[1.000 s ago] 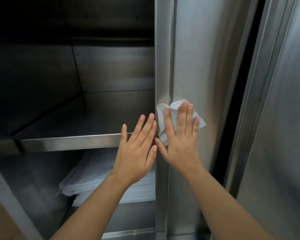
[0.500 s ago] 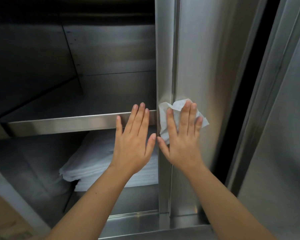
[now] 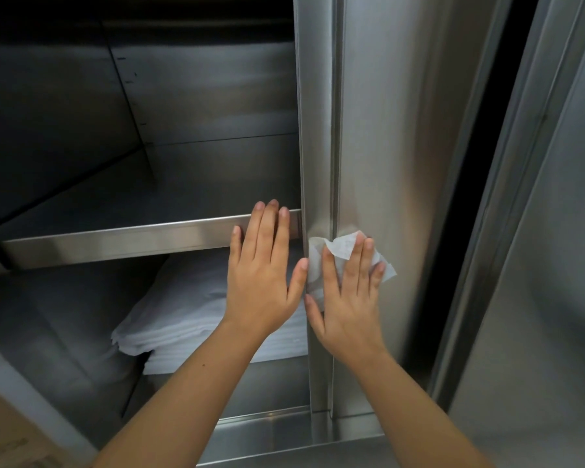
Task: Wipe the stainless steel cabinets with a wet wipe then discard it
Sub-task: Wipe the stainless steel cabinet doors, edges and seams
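Head view: right hand (image 3: 347,305) presses wet wipe (image 3: 343,246) on cabinet (image 3: 385,130) with straight fingers (image 3: 361,261); left hand (image 3: 260,282) likewise flat.

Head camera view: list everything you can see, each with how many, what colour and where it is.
wet wipe: one, white, crumpled, pressed against the cabinet panel, centre.
cabinet panel: one, silver steel, upright, centre, right of the open compartment.
shelf: one, silver steel, across the open compartment, left.
folded sheets: one stack, white, in the compartment below the shelf.
second panel: one, silver steel, far right, past a dark gap.
left hand: one, bare, fingers straight, in front of the shelf's front edge.
right hand: one, bare, fingers straight, flat on the wet wipe.
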A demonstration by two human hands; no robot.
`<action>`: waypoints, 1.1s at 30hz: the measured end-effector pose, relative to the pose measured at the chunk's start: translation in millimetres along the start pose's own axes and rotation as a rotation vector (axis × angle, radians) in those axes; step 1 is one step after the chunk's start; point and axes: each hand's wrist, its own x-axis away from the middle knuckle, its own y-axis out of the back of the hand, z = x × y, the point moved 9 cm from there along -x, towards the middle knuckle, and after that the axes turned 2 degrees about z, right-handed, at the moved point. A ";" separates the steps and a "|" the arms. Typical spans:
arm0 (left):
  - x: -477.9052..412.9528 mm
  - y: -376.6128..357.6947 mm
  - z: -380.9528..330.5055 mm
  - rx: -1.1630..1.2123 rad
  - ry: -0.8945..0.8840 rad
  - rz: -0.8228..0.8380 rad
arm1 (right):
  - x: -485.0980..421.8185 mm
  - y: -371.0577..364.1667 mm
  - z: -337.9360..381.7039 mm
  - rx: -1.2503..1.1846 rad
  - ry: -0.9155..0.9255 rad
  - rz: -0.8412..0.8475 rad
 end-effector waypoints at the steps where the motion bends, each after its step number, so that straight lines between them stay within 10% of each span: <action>1: 0.3 -0.7 -0.3 0.008 0.006 -0.009 | -2.9 1.0 -0.4 0.003 0.005 -0.008; 33: 1.7 -5.9 -2.0 -0.039 0.006 -0.107 | 14.2 -8.4 -0.5 -0.020 0.138 -0.057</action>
